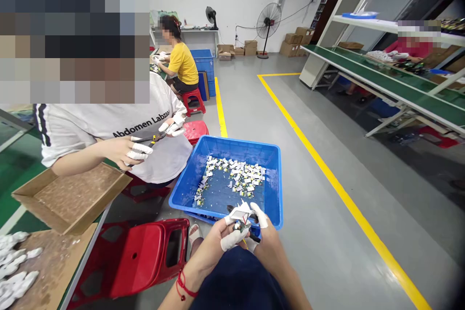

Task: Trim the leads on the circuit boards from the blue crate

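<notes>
Hands together, low centre of frame.
Left hand [221,235] and right hand [265,242] meeting fingertip to fingertip, fingers curled and capped in white cots, forearms rising from bottom edge.

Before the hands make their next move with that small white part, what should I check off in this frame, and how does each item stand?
1. Left hand grips the small part: ok.
2. Right hand also on the part, fingertip covers on: ok.
3. Blue bin sits right past the hands, parts lying inside: ok.
4. Co-worker's hands with pliers stay apart from the bin: ok.
5. Wires on the part free or tangled: cannot tell.
6. Red stool beside the left arm, not touching it: ok.
</notes>
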`<state>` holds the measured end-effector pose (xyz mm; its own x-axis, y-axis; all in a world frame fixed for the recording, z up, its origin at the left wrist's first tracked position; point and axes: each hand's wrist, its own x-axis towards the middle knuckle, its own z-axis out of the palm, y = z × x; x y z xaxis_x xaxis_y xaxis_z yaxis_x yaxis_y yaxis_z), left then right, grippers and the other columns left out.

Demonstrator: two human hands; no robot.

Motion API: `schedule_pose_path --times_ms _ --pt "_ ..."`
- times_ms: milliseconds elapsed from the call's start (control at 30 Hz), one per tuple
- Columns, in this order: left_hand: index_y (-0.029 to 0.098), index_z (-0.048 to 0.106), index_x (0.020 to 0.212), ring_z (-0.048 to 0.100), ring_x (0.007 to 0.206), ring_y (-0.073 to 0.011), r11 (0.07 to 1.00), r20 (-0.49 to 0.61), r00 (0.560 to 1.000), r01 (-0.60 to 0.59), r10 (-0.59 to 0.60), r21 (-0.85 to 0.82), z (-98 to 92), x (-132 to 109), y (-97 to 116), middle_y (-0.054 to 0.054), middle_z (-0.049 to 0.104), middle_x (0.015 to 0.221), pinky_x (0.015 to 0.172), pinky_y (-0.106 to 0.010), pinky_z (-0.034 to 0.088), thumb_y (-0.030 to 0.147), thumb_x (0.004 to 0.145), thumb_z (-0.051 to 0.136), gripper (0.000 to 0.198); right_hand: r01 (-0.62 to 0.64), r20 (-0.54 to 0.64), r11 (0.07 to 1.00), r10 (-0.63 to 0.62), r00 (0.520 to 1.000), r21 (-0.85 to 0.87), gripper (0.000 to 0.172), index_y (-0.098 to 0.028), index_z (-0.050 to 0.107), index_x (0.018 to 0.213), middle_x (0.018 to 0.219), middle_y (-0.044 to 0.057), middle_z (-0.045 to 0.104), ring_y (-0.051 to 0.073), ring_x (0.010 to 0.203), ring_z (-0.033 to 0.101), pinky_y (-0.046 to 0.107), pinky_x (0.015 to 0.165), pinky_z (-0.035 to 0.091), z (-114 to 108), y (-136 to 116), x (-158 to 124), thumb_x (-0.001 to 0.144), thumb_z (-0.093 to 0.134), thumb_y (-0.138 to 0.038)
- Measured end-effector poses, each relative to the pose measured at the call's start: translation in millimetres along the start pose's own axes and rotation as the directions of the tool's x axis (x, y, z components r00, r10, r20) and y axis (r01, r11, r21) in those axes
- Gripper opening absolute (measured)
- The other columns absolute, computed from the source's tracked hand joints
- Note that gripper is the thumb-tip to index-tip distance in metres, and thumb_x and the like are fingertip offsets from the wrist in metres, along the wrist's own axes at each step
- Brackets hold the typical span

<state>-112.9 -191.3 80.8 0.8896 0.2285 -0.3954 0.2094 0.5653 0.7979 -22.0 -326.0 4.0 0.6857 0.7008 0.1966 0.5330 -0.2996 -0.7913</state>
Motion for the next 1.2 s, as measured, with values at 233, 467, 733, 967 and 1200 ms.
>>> schedule_pose_path --times_ms 233,467,733,967,1200 --pt "0.016 0.075 0.096 0.061 0.071 -0.0143 1.000 0.083 0.997 0.002 -0.004 0.025 -4.0 0 -3 -0.007 0.071 0.084 0.068 -0.024 0.052 0.033 0.069 0.081 0.033 -0.073 -0.083 0.996 0.078 0.993 0.058 0.043 -0.017 0.053 0.120 0.113 0.016 0.062 0.032 0.106 0.058 0.052 0.091 0.049 19 0 -8 0.084 0.049 -0.041" --pt "0.016 0.074 0.095 0.067 0.082 -0.0220 0.996 0.081 0.996 0.047 -0.041 -0.080 -19.2 -16 0 -0.010 0.073 0.089 0.070 -0.029 0.057 0.039 0.064 0.084 0.039 -0.322 -0.120 0.934 0.341 0.932 0.155 0.034 -0.020 0.057 0.102 0.093 0.010 0.066 0.026 0.083 0.063 0.041 0.076 0.051 10 3 -6 0.084 0.054 -0.049" --pt "0.015 0.075 0.086 0.071 0.080 -0.0253 0.922 -0.175 0.980 0.016 -0.090 -0.386 -39.2 -16 -8 -0.009 0.076 0.087 0.073 -0.035 0.061 0.033 0.059 0.088 0.035 -0.381 -0.135 0.845 0.456 0.880 0.375 0.038 -0.022 0.046 0.074 0.067 0.000 0.059 0.017 0.062 0.057 0.031 0.059 0.049 -7 9 -12 0.075 0.062 -0.056" --pt "0.014 0.075 0.088 0.072 0.083 -0.0258 0.916 -0.216 0.975 -0.041 -0.050 -0.399 -45.9 -9 -12 -0.009 0.076 0.089 0.074 -0.035 0.062 0.035 0.054 0.091 0.043 -0.325 -0.054 0.779 0.416 0.908 0.536 0.047 -0.019 0.067 0.079 0.084 0.007 0.067 0.020 0.070 0.063 0.031 0.063 0.054 -7 -10 -14 0.070 0.065 -0.065" --pt "0.014 0.074 0.087 0.072 0.083 -0.0258 0.914 -0.211 0.977 -0.049 -0.040 -0.404 -41.2 -12 -7 -0.009 0.076 0.089 0.074 -0.034 0.062 0.030 0.056 0.090 0.039 -0.364 -0.007 0.763 0.434 0.901 0.534 0.051 -0.021 0.073 0.095 0.088 0.008 0.070 0.023 0.082 0.064 0.033 0.071 0.056 -2 -10 -21 0.075 0.060 -0.066"
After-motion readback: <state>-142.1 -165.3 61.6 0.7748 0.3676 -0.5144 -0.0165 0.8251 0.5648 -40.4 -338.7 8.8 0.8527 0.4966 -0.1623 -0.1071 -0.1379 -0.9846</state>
